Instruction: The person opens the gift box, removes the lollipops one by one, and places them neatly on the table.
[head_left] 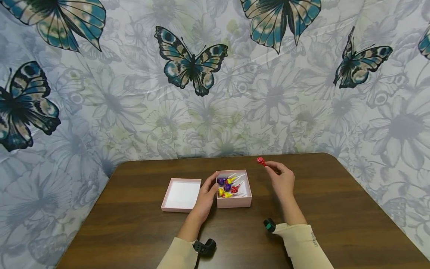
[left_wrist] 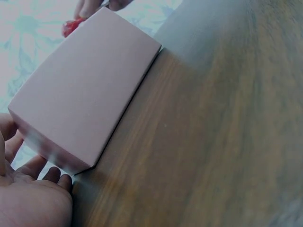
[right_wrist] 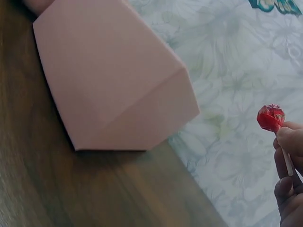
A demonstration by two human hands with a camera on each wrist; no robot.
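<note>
My right hand (head_left: 283, 182) pinches a red-wrapped lollipop (head_left: 260, 161) by its stick, just below the head. It is held up to the right of a pink box (head_left: 234, 203), apart from it. In the right wrist view the white stick of the lollipop (right_wrist: 271, 117) runs down along the fingers. Several purple, yellow and red lollipops (head_left: 227, 186) lie in the box, sticks pointing mostly right. My left hand (head_left: 203, 201) rests against the box's left side; in the left wrist view its fingers touch that wall loosely, not curled round it.
A shallow pink lid (head_left: 176, 210) with a white inside lies left of the box, partly behind the left hand. Both stand on a brown wooden table (head_left: 134, 231). A cloth with butterflies and flowers (head_left: 215, 123) hangs behind the table's far edge.
</note>
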